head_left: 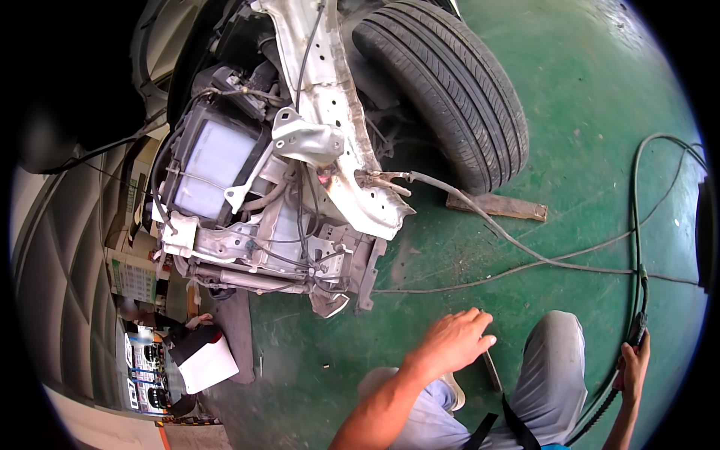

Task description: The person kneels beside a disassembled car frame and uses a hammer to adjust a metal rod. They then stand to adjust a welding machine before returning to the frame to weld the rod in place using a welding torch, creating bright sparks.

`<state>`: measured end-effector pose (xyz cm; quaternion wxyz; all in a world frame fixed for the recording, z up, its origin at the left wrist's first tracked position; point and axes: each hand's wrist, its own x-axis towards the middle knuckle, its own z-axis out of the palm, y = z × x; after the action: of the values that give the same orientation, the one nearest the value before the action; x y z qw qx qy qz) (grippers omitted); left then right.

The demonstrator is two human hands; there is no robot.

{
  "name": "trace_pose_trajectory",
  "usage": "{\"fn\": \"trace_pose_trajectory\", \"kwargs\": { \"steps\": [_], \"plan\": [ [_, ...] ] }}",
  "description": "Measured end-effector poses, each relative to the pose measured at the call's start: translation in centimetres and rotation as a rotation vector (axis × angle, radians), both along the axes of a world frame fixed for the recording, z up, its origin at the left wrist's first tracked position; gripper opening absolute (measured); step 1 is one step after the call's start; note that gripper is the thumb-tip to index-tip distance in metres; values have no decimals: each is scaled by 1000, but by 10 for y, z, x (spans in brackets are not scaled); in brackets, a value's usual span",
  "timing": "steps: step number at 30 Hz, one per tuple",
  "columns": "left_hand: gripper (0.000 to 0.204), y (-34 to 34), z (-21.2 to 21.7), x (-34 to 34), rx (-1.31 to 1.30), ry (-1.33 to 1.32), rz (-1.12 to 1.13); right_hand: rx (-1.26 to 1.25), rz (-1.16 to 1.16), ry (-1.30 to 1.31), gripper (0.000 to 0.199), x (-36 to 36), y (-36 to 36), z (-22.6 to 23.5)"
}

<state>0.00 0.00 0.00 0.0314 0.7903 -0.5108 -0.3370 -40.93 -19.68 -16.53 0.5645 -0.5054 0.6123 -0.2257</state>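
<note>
The stripped car front (277,187) stood on the floor (570,112). The tyre (450,82) sat to its right, a wood block (496,205) just beside the tyre. A hose (637,225) lay well right of the car front.

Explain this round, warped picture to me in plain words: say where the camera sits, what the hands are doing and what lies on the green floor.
The camera is worn on a person's head and looks down, so the wide lens bends straight edges and blackens the corners. The bare forearms coming in from below are the person's own, above their grey trouser knees.

The left hand is spread palm down over a thin grey metal tool on the green painted floor; whether it grips it is unclear. The right hand is closed round the handle end of a dark rubber hose, which loops away across the floor.

Ahead stands a stripped white car front with exposed wiring, beside a black ribbed tyre. A flat wooden block and thin grey cables lie nearby.
</note>
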Motion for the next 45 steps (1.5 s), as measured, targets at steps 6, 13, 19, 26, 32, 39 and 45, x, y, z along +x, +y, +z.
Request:
{"fn": "trace_pose_trajectory", "kwargs": {
  "steps": [6, 13, 19, 26, 32, 39, 45],
  "plan": [
    [40, 0, -3, -5, -4, 4, -78, 0, -34, 56, 74, 28, 11, 1],
    [40, 7, -5, -2, -18, 3, -67, 23, 4, 72, 78, 50, 14, 8],
    [41, 9, -5, 1, -34, 8, -59, 29, -2, 70, 78, 55, 14, 4],
    [41, 3, -2, -1, 10, 6, -66, 8, 13, 47, 78, 56, 17, 1],
    [41, 2, -4, -2, -11, 10, -57, 25, 3, 62, 78, 56, 17, 1],
    [41, 1, -5, -7, -17, 9, -69, 27, 63, 126, 81, 53, 15, -5],
    [40, 1, 0, -11, 27, 20, -50, 20, 62, 103, 81, 55, 15, -6]
  ]
}}
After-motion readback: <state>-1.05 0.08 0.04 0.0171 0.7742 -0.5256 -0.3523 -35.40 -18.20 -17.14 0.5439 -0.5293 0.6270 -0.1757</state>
